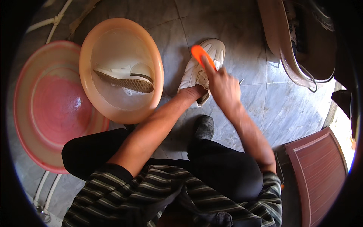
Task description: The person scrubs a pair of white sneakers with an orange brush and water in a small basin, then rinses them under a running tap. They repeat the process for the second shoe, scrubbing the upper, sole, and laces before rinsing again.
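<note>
A white sneaker with pale grey areas is in front of me, toe pointing away. My left hand reaches into its opening and holds it from inside; the fingers are hidden by the shoe. My right hand is closed round a bright orange brush, slanted over the sneaker's upper, forefinger stretched along its back. The brush's bristles are hidden beneath it. To the left, a second white shoe with a brown patterned sole lies on its side in cloudy water inside a peach-coloured basin.
A larger pink round basin sits at the far left, partly under the peach one. White pipes run beside it. A pale curved-sided container stands at the upper right, and a reddish-brown panel at the lower right. The floor is grey tile.
</note>
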A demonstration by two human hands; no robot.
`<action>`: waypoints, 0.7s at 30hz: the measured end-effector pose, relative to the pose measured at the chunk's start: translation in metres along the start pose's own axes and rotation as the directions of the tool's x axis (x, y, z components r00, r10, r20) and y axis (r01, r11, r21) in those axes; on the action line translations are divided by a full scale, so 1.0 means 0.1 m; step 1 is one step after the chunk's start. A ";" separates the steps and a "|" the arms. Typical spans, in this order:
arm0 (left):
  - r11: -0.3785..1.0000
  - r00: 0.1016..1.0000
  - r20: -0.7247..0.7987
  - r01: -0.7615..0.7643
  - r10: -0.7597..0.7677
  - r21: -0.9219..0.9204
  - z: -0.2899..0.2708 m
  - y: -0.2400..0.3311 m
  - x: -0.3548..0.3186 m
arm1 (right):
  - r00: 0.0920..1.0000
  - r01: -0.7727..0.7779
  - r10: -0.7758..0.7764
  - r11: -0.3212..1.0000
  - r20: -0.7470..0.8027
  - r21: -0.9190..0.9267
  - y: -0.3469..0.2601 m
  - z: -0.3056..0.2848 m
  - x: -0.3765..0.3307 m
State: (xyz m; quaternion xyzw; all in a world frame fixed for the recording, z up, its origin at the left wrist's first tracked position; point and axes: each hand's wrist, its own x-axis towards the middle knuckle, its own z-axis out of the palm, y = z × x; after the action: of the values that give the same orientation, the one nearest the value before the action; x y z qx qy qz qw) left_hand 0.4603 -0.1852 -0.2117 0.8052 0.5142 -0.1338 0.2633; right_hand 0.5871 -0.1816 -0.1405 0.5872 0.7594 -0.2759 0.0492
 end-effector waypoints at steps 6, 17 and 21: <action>0.993 0.998 -0.020 0.057 -0.059 -0.099 0.07 -0.02 -0.02 | 0.999 0.005 -0.005 1.000 -0.049 0.016 0.06 0.05 0.19; 0.997 0.988 -0.153 -0.039 0.029 -0.063 -0.23 0.03 0.07 | 0.943 -0.127 0.177 0.974 -0.281 0.187 0.54 -0.13 0.65; 0.996 0.991 -0.133 -0.042 0.032 -0.074 -0.02 -0.02 0.02 | 0.826 -0.010 0.303 0.850 -0.475 0.526 0.70 0.04 0.07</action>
State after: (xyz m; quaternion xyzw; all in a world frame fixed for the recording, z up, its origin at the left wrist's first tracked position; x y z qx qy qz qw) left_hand 0.4591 -0.1824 -0.2115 0.8109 0.5203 -0.0558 0.2619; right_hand 0.6483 -0.1667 -0.1720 0.6952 0.5905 -0.2812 -0.2984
